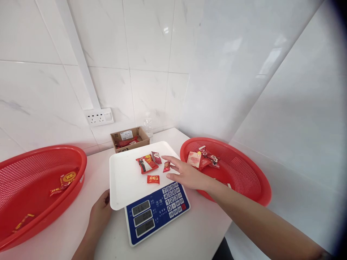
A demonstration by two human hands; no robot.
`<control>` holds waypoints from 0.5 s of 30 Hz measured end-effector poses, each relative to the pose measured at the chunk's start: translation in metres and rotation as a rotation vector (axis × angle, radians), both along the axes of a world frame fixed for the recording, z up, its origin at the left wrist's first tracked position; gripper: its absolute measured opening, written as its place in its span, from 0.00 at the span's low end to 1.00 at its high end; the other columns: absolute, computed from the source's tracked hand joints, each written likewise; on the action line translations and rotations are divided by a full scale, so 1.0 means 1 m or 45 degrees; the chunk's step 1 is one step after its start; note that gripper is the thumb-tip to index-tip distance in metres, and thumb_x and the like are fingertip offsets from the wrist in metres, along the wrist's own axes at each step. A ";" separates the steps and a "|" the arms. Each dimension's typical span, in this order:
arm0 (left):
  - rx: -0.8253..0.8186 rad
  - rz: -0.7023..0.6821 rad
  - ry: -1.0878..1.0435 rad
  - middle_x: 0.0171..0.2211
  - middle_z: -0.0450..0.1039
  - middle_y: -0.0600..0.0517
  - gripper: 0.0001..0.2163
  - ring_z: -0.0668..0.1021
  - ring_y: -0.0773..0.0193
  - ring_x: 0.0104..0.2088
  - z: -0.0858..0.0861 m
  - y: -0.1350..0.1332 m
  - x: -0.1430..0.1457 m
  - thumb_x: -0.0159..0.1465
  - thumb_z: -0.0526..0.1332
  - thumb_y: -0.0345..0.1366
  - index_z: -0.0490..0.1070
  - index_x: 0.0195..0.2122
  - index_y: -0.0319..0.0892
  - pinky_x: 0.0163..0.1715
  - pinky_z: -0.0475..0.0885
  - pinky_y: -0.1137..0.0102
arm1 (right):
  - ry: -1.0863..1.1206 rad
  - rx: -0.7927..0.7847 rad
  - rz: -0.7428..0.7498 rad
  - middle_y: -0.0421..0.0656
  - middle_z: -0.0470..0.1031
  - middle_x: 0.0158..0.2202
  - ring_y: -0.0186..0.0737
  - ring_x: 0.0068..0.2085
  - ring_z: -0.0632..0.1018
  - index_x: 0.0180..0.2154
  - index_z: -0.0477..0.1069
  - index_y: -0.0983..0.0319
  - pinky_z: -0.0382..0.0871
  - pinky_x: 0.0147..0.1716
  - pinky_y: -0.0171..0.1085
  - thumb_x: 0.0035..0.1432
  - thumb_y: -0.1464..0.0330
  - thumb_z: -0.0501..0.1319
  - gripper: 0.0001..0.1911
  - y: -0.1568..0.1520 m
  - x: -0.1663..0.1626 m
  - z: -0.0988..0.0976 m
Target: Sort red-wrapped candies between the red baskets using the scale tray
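My right hand [180,172] is over the right side of a white scale tray [121,180], fingers apart and holding nothing. Close to its fingertips lies a small red wrapped candy [166,166]. Also on the tray are a larger red snack packet [147,164], a dark red wrapped candy [156,157] and a flat red candy [153,179]. Beside the tray's left edge is my left hand [101,207], low by the table, its fingers mostly hidden. The digital scale [158,213] has a blue panel with a keypad and three displays.
A red plastic basket [40,150] with a few packets stands at left. Another red basket [257,169], holding several packets, is at right, under my forearm. Behind the tray are a cardboard box [145,139] and a clear bottle [148,124], near the tiled wall [151,94].
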State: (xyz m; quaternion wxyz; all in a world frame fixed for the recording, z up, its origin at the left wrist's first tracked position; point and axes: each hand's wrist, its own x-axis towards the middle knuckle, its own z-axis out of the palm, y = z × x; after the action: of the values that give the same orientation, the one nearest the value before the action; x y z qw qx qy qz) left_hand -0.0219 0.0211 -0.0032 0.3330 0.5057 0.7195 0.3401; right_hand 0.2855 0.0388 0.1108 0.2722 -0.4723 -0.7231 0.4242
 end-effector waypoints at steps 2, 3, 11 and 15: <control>0.025 -0.004 -0.010 0.49 0.77 0.43 0.27 0.77 0.42 0.49 -0.002 0.001 -0.001 0.48 0.58 0.47 0.72 0.48 0.40 0.45 0.74 0.57 | -0.054 0.040 -0.015 0.45 0.57 0.66 0.49 0.64 0.62 0.64 0.56 0.55 0.58 0.61 0.51 0.59 0.67 0.59 0.32 -0.002 -0.004 -0.001; 0.036 -0.003 -0.013 0.49 0.77 0.43 0.27 0.78 0.42 0.48 -0.003 0.001 -0.001 0.49 0.58 0.47 0.72 0.48 0.40 0.45 0.74 0.57 | -0.085 0.074 -0.025 0.45 0.58 0.66 0.49 0.64 0.62 0.63 0.57 0.56 0.58 0.61 0.51 0.59 0.67 0.59 0.31 -0.003 -0.005 -0.002; 0.025 0.004 -0.010 0.51 0.76 0.44 0.26 0.77 0.42 0.50 -0.008 0.005 -0.004 0.49 0.59 0.46 0.72 0.49 0.41 0.45 0.74 0.57 | -0.453 0.174 0.084 0.50 0.58 0.66 0.47 0.66 0.58 0.59 0.64 0.63 0.52 0.64 0.49 0.61 0.67 0.57 0.25 -0.002 -0.017 -0.016; 0.017 0.032 -0.059 0.49 0.78 0.45 0.25 0.78 0.43 0.49 -0.010 0.005 -0.005 0.48 0.60 0.45 0.74 0.47 0.42 0.44 0.75 0.58 | -0.513 0.212 0.170 0.49 0.57 0.66 0.47 0.67 0.55 0.59 0.66 0.64 0.52 0.64 0.46 0.62 0.66 0.56 0.24 -0.003 -0.025 -0.020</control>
State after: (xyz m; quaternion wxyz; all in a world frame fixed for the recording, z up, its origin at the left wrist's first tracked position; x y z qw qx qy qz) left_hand -0.0270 0.0265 -0.0135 0.3420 0.4910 0.7154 0.3607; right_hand 0.2605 0.0358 0.0912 0.1314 -0.4744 -0.8251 0.2774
